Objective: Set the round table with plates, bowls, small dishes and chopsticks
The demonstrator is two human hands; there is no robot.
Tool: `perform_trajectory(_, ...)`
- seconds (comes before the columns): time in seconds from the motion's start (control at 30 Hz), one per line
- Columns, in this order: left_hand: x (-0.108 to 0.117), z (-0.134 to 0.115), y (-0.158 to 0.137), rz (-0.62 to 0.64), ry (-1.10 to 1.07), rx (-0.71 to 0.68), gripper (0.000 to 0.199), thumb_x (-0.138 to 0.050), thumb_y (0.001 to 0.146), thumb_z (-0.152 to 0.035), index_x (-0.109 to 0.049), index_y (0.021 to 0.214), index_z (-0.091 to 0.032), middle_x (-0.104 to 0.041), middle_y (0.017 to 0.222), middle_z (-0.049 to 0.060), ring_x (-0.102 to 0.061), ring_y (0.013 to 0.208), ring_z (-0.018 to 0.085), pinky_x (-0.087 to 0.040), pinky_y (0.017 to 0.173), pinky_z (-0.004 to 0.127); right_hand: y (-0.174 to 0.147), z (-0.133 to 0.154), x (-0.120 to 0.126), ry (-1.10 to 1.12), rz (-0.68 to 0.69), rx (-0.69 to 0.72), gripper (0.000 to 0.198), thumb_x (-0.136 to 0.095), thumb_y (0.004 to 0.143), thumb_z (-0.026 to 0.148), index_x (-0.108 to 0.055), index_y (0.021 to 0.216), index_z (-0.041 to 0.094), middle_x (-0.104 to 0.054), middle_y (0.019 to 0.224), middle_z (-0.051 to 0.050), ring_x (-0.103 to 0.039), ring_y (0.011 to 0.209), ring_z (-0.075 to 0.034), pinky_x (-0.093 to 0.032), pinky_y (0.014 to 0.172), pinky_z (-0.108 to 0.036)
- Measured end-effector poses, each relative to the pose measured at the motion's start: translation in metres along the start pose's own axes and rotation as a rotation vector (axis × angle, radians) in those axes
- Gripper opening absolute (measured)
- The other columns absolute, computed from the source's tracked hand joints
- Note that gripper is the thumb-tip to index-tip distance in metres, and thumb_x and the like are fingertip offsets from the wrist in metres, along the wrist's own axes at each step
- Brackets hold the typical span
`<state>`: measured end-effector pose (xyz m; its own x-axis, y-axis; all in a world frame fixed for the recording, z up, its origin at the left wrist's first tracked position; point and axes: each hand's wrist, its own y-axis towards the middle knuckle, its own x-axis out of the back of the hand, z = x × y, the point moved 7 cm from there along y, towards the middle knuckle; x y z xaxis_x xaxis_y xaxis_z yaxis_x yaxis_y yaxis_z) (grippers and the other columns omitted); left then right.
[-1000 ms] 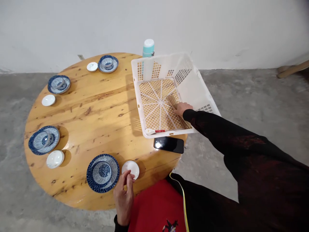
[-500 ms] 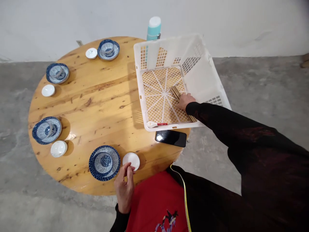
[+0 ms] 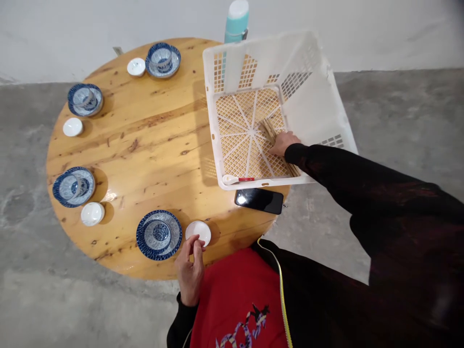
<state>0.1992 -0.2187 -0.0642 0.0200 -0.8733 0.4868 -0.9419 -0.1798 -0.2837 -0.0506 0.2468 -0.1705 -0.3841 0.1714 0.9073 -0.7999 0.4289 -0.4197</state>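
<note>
My right hand [image 3: 284,143] reaches down into a white plastic basket [image 3: 308,104], its fingers closed round a bundle of wooden chopsticks [image 3: 268,129] lying slantwise on the mesh bottom. The fingertips are partly hidden. At the basket's near left corner lies a white spoon [image 3: 232,180] with a red part on its handle. My left hand [image 3: 190,273] hovers at the table's near edge, fingers loosely bent and apart from the thumb, with nothing seen in it. Its fingertips overlap the view of a small white bowl [image 3: 198,231]. Left of that stands a blue-patterned plate [image 3: 140,237] bearing a clear cup or bowl.
The round wooden table [image 3: 145,159] carries more blue-patterned plates with glasses, such as one at the left [image 3: 89,193], each beside a small white bowl [image 3: 92,213]. A black phone [image 3: 259,200] lies before the basket. A turquoise bottle [image 3: 236,24] stands behind it.
The whole view has shifted a little, with the table sitting higher in the picture. My right hand stays at the chopsticks, which have turned slightly; my left hand keeps its pose near the white bowl.
</note>
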Motion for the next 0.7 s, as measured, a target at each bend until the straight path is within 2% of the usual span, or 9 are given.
perform_trajectory(0.2, 0.001, 0.002, 0.0, -0.003, 0.019, 0.011, 0.045, -0.054, 0.1, -0.056, -0.074, 0.108, -0.017, -0.08, 0.088, 0.008, -0.077, 0.075, 0.018, -0.063, 0.076, 0.029, 0.003, -0.002, -0.003, 0.005, -0.065, 0.009, 0.071, -0.081, 0.08, 0.031, -0.058, 0.14, 0.001, -0.059, 0.139, -0.032, -0.064, 0.121, -0.042, -0.053, 0.101, -0.049)
perform_trajectory(0.3, 0.001, 0.003, 0.0, -0.006, 0.024, -0.005, 0.044, -0.054, 0.1, -0.055, -0.074, 0.108, -0.017, -0.08, 0.089, 0.008, -0.077, 0.075, 0.018, -0.062, 0.076, 0.029, 0.009, -0.006, 0.003, -0.019, -0.037, 0.036, 0.058, -0.079, 0.081, 0.03, -0.066, 0.131, 0.002, -0.066, 0.13, -0.029, -0.068, 0.114, -0.039, -0.056, 0.095, -0.043)
perform_trajectory(0.4, 0.001, 0.005, 0.001, -0.012, 0.025, -0.01, 0.044, -0.055, 0.101, -0.056, -0.073, 0.109, -0.017, -0.08, 0.091, 0.008, -0.077, 0.077, 0.018, -0.062, 0.075, 0.029, 0.018, -0.011, 0.006, -0.029, 0.035, 0.065, 0.043, -0.077, 0.081, 0.028, -0.075, 0.118, 0.006, -0.074, 0.112, -0.022, -0.071, 0.105, -0.035, -0.057, 0.084, -0.036)
perform_trajectory(0.5, 0.0, 0.007, 0.002, -0.009, 0.011, -0.011, 0.046, -0.054, 0.101, -0.057, -0.073, 0.11, -0.017, -0.081, 0.092, 0.008, -0.078, 0.079, 0.018, -0.063, 0.076, 0.029, 0.023, -0.015, 0.009, -0.006, 0.04, 0.064, 0.036, -0.077, 0.081, 0.029, -0.078, 0.11, 0.007, -0.077, 0.104, -0.019, -0.073, 0.099, -0.033, -0.057, 0.077, -0.033)
perform_trajectory(0.7, 0.001, 0.008, 0.004, -0.007, 0.009, -0.015, 0.048, -0.055, 0.1, -0.06, -0.074, 0.109, -0.017, -0.08, 0.089, 0.008, -0.078, 0.076, 0.019, -0.063, 0.074, 0.029, 0.017, -0.011, 0.01, 0.063, -0.034, -0.027, 0.04, -0.076, 0.084, 0.032, -0.077, 0.112, 0.003, -0.076, 0.11, -0.026, -0.073, 0.108, -0.038, -0.058, 0.087, -0.038)
